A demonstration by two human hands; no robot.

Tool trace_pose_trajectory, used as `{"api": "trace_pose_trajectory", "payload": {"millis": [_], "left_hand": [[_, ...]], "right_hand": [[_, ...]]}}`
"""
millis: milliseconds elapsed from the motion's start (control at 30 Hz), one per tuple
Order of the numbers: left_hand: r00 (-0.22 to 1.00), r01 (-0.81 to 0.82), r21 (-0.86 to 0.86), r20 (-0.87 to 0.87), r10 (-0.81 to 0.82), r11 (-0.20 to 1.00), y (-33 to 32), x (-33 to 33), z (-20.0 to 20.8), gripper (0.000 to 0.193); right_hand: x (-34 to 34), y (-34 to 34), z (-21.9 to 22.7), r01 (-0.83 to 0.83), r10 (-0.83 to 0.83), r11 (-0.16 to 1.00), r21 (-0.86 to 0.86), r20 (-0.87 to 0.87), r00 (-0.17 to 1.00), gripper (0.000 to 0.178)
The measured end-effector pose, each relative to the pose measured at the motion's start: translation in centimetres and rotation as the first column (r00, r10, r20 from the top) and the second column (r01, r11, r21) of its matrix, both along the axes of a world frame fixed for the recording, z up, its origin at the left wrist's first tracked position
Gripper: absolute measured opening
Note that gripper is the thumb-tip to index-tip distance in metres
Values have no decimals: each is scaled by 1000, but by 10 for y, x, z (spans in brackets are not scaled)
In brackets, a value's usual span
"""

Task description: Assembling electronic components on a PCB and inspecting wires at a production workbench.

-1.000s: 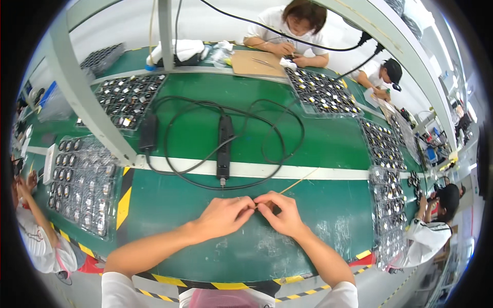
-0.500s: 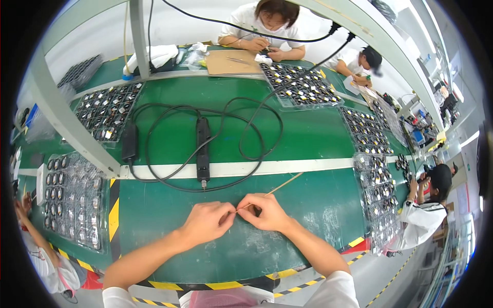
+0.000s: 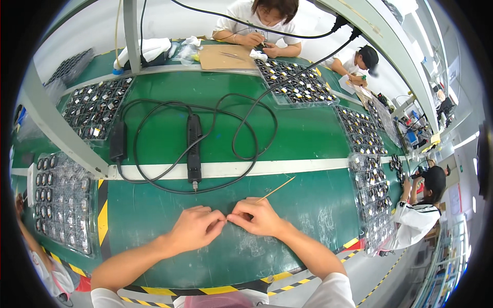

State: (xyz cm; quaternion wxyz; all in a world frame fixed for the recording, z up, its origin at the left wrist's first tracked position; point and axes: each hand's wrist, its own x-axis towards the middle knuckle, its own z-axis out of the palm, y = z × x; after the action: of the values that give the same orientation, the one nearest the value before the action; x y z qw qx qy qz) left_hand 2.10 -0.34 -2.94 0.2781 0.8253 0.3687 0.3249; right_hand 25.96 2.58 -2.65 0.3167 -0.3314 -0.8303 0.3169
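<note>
Both hands meet over the green bench near its front edge, fingertips touching. My right hand is closed around a thin wooden stick, whose long end sticks out up and to the right. My left hand is closed in a pinch against the right fingertips. Whatever it holds there, perhaps the stick's near end, is hidden by the fingers. Beyond my hands lies a black pen-shaped power tool with a metal tip, its tip toward me.
A black cable loops over the bench to a small black box. Clear trays of small parts stand left, right and far. A grey metal post rises at left. Co-workers sit across and at both sides.
The view has shifted slightly, so the bench sits a little further left. Both hands stay together; the fingertips now close over the gap where the stick's near end showed.
</note>
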Motion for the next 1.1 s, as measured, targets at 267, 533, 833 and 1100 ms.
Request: {"api": "trace_pose_trajectory", "payload": {"millis": [267,533,833,1100], "left_hand": [[999,28,-36,26,-27,999,0,-2,-6,12],[998,54,-51,-17,-55,997,1,-4,-2,11],[992,107,-68,-67,-111,992,3,-2,0,10],[993,104,-43,-50,-106,994,5,-3,-5,13]], "right_hand": [[1,0,-4,7,-10,998,-63,-48,999,11],[-1,2,-2,-44,40,997,-61,-67,997,13],[4,1,-2,-85,69,988,-131,-118,991,12],[11,7,-7,-74,-31,920,-385,-260,965,10]]}}
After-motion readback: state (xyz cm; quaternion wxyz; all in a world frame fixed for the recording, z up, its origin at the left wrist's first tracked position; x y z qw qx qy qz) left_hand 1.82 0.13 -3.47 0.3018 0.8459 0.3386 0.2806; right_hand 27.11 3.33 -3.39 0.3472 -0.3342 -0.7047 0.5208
